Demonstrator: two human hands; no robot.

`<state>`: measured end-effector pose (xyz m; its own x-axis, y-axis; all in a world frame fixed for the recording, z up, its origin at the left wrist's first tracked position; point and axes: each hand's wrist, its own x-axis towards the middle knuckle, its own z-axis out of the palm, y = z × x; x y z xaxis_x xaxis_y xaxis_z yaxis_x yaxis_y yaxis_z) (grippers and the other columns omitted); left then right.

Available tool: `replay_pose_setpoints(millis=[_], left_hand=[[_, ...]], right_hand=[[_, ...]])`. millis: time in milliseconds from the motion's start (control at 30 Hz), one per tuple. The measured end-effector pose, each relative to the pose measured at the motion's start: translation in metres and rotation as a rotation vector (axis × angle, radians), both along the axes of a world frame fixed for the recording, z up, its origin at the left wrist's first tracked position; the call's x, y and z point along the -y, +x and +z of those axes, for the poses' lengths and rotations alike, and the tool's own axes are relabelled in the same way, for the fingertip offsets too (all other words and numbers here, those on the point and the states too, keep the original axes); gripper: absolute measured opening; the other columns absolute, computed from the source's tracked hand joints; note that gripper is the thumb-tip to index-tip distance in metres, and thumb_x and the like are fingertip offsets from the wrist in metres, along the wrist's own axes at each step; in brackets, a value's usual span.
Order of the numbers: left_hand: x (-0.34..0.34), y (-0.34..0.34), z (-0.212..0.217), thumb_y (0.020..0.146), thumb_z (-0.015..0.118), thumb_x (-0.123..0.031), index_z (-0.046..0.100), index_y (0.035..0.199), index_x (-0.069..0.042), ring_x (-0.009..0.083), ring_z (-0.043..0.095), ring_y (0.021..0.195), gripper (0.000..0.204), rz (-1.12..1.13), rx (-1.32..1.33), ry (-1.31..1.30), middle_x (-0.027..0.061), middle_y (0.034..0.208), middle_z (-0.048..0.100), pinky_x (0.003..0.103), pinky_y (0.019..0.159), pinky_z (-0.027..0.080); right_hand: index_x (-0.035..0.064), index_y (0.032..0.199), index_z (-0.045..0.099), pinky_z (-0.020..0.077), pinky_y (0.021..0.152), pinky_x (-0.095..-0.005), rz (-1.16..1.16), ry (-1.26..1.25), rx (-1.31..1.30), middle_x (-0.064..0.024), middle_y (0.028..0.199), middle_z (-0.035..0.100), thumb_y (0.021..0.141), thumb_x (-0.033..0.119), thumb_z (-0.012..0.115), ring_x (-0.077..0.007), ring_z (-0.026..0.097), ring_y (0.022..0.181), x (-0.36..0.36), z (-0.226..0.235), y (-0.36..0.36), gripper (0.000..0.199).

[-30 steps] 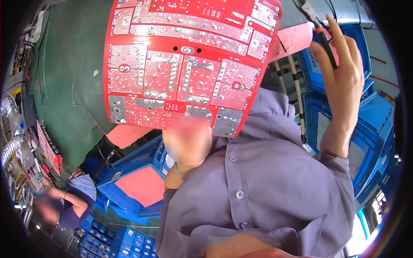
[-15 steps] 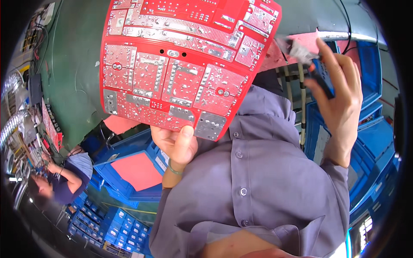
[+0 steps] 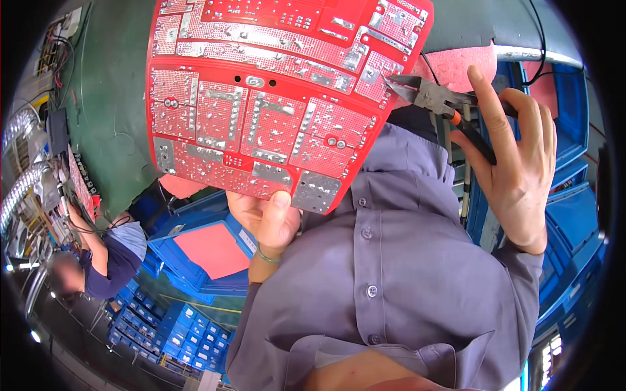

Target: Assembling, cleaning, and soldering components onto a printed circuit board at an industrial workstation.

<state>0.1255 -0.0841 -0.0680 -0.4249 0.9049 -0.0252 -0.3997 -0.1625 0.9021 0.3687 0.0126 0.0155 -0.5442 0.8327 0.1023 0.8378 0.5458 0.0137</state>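
Observation:
A large red circuit board (image 3: 274, 124), its soldered side toward me, is tilted up in front of my chest. My left hand (image 3: 270, 218) grips its lower edge, thumb on the face and the other fingers hidden behind. In my right hand (image 3: 515, 150) is a pair of side cutters (image 3: 433, 98) with dark handles and an orange band. The cutter jaws are a little apart, their tips at the right part of the board among silver solder pads. Whether the tips touch the board I cannot tell.
Behind the board spreads a green work surface (image 3: 120, 130) with a pink foam sheet (image 3: 466, 68) by its edge. Blue bins (image 3: 561, 130) stand at right, and a blue bin (image 3: 189, 267) with pink foam at left. Farther left a co-worker (image 3: 107, 260) handles cables.
My right hand has brought the side cutters left and slightly down, so their tips now reach the board's right side. The board has shifted slightly left in my left hand.

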Motion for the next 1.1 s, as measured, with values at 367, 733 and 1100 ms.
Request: replay_pose_setpoints(millis=[367,733,1100], left_hand=[[-0.001,-0.002,-0.003,0.067,0.059,0.000,0.039,0.116,0.003,0.0205,0.051,0.100,0.052,0.005,-0.004,0.017,0.0151,0.111,0.051,0.036,0.090,0.040],[-0.049,-0.089,0.054,0.078,0.045,0.000,0.037,0.121,0.015,0.0200,0.054,0.102,0.046,0.113,-0.290,-0.132,0.0182,0.113,0.053,0.028,0.090,0.038],[-0.052,-0.110,0.031,0.078,0.046,0.000,0.041,0.120,0.013,0.0203,0.056,0.099,0.044,0.316,-0.283,-0.133,0.0191,0.111,0.055,0.029,0.088,0.042]], right_hand=[[0.0134,0.117,0.055,0.0422,0.067,-0.0326,-0.094,0.025,-0.083,-0.0075,0.089,0.050,0.057,0.015,0.074,-0.0216,0.050,0.080,-0.006,0.003,0.007,0.064],[0.0049,0.114,0.054,0.0409,0.071,-0.0384,0.559,-0.006,-0.017,-0.0138,0.097,0.049,0.061,0.037,0.063,-0.0294,0.049,0.083,-0.079,0.032,-0.021,0.063],[0.0076,0.118,0.052,0.0404,0.070,-0.0369,0.744,-0.010,0.094,-0.0107,0.094,0.048,0.060,0.031,0.065,-0.0261,0.047,0.081,-0.090,0.031,-0.089,0.065]])
